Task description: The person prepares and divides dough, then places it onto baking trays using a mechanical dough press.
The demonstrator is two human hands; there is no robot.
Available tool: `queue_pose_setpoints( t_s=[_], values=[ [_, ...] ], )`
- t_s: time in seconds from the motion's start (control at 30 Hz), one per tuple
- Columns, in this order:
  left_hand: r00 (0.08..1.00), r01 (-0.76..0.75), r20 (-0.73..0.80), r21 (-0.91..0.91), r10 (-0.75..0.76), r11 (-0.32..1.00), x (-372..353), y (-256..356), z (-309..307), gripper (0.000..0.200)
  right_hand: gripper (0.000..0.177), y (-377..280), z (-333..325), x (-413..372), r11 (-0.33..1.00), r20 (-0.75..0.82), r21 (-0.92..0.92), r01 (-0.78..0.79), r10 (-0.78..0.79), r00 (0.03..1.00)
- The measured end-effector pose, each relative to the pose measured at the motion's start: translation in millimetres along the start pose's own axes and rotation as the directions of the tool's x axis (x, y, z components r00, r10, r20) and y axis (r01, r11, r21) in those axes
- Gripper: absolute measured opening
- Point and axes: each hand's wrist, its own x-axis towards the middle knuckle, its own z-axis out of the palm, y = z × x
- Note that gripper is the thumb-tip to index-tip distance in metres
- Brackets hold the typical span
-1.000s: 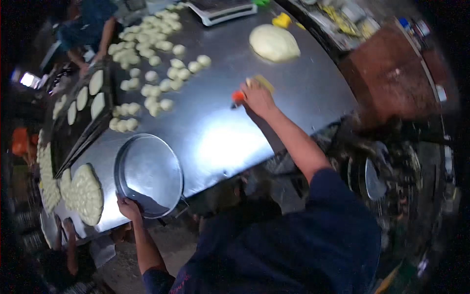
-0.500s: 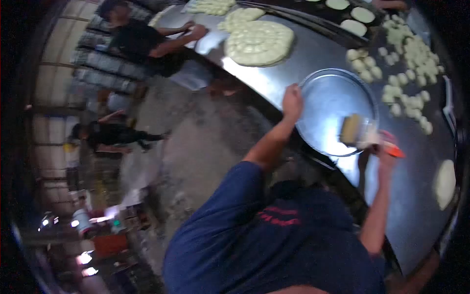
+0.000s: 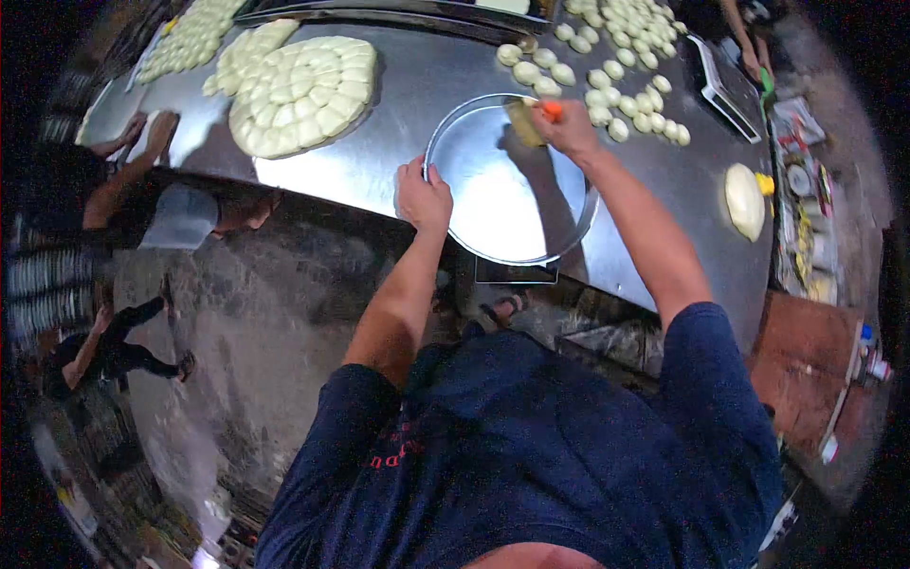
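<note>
While the left hand (image 3: 424, 196) closes over the near rim of the round pan (image 3: 502, 209), its fingers curl down over the edge, so only the knuckles and the back of the hand show. The pan lies flat on the steel table (image 3: 408, 76), at its near edge and straight ahead of the person. Its near lip hangs slightly over the table's edge.

The right hand (image 3: 571, 129) is wrapped around a brush (image 3: 524, 121) at the pan's far rim. The grip covers most of the handle: only an orange stub shows above the knuckles, and the pale bristles rest on the pan's floor. Whether the pan's surface is wet or coated cannot be told under the glare.

Beyond the brush, loose dough balls (image 3: 621, 66) lie scattered on the table, and the farthest of them run out of the top of the view. To the left sits a disc of packed dough pieces (image 3: 299, 81). To the right lies a large dough lump (image 3: 744, 201), with a small yellow object (image 3: 766, 183) just beside it that is too blurred to identify. A scale (image 3: 725, 81) sits near the far right edge, warped by the lens.

At the left end of the table another person's hand (image 3: 156, 133) rests on the surface, and the rest of that figure is lost in darkness.
</note>
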Motion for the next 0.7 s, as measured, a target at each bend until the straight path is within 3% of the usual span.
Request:
queue_pose_setpoints(
  t_s=[0.03, 0.1, 0.13, 0.17, 0.23, 0.27, 0.3, 0.37, 0.4, 0.43, 0.47, 0.53, 0.57, 0.6, 0.67, 0.7],
  values=[
    [1.000, 0.018, -0.004, -0.020, -0.018, 1.000, 0, 2, 0, 0.024, 0.017, 10, -18, -12, 0.972, 0.009, -0.226, 0.058, -0.058, 0.998],
    [1.000, 0.028, 0.004, -0.037, -0.028, 0.999, -1, 6, 1, 0.023, 0.019, 16, -21, -84, 0.911, -0.032, -0.399, 0.105, -0.128, 0.991],
    [0.999, 0.040, -0.003, -0.041, -0.041, 0.998, 0, 7, 1, 0.022, 0.011, 2, -19, -122, 0.921, -0.046, -0.390, 0.002, -0.022, 0.999],
    [0.998, 0.061, 0.005, -0.057, -0.061, 0.997, 0, 9, 0, 0.022, 0.007, -15, -14, -154, 0.951, -0.026, -0.293, -0.096, 0.093, 0.995],
    [0.999, 0.048, -0.013, -0.051, -0.049, 0.998, 3, 4, 5, 0.021, 0.017, -96, -1, -171, 0.987, -0.051, -0.111, -0.113, 0.108, 0.993],
    [0.999, 0.024, -0.042, -0.038, -0.025, 0.999, 3, 2, 10, 0.019, 0.023, -119, 14, -178, 0.950, 0.054, 0.025, -0.311, 0.309, 0.950],
    [0.999, 0.022, -0.023, -0.025, -0.022, 0.999, -1, 2, 7, 0.020, 0.022, -132, 30, -177, 0.910, 0.172, 0.201, -0.363, 0.332, 0.927],
    [0.998, 0.041, -0.045, -0.143, -0.048, 0.989, 2, -11, 18, 0.024, 0.015, -140, 78, -146, 0.818, 0.046, 0.489, -0.303, 0.323, 0.945],
    [0.998, 0.030, -0.052, -0.244, -0.044, 0.969, 2, -25, 29, 0.026, 0.015, -142, 80, -119, 0.817, -0.018, 0.541, -0.200, 0.248, 0.969],
    [0.998, 0.051, -0.011, -0.281, -0.056, 0.958, 1, -22, 25, 0.027, 0.016, -129, 87, -94, 0.780, 0.033, 0.571, -0.255, 0.289, 0.957],
    [0.999, 0.051, 0.018, -0.355, -0.048, 0.933, 4, -25, 28, 0.030, 0.017, -123, 77, -69, 0.820, 0.014, 0.498, -0.283, 0.319, 0.948],
    [0.996, -0.087, 0.005, -0.110, 0.088, 0.990, 1, -8, 12, 0.035, 0.017, -77, 66, -29, 0.985, -0.294, 0.152, -0.087, 0.129, 0.947],
    [0.997, -0.067, 0.044, -0.029, 0.068, 0.997, 2, -6, 11, 0.035, 0.023, -56, 57, -18, 0.944, -0.374, 0.266, -0.194, 0.287, 0.882],
    [0.994, -0.100, 0.051, -0.030, 0.102, 0.995, 3, -7, 11, 0.035, 0.027, -48, 39, -19, 0.948, -0.382, 0.205, -0.242, 0.305, 0.872],
    [0.999, -0.036, 0.030, -0.050, 0.038, 0.998, 3, -7, 13, 0.035, 0.023, -42, -2, -44, 0.978, -0.347, 0.137, -0.155, 0.194, 0.918],
    [0.997, -0.081, 0.003, -0.069, 0.081, 0.994, 2, -8, 14, 0.034, 0.016, -37, -7, -68, 0.993, -0.369, 0.048, -0.111, 0.121, 0.921]
  ],
)
